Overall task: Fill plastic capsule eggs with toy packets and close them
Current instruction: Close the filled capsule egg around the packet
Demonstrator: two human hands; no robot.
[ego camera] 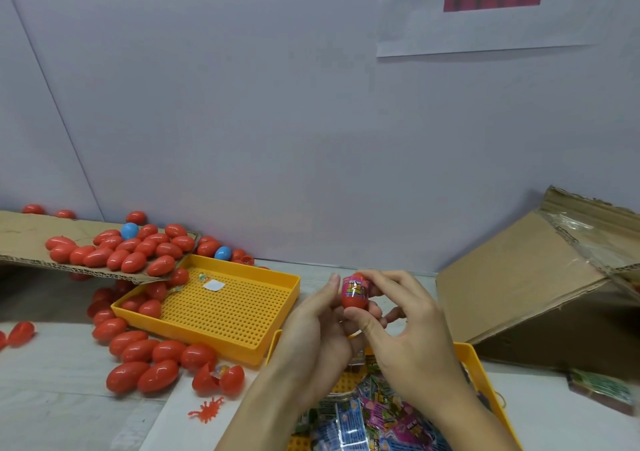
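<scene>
Head view. Both hands are raised over the surface (69, 412) with one red capsule egg (354, 294) between them. The left hand (317, 326) has its grip closed around the lower half of the egg; the right hand (398, 315) pinches the top, where a pink toy packet (352, 286) shows at the opening. In my judgement this egg is mid-fill: the packet is going in and the halves are not yet closed.

Work done: a large number of shut red eggs lie on the cardboard flap (20, 239) at left, in the perforated yellow tray (225, 312), and loose on the surface. Whether each holds a packet cannot be told.

Work left: one open egg (218, 378) lies near the tray, and the near yellow tray (474, 364) holds a heap of loose packets (367, 423). Much remains.
</scene>
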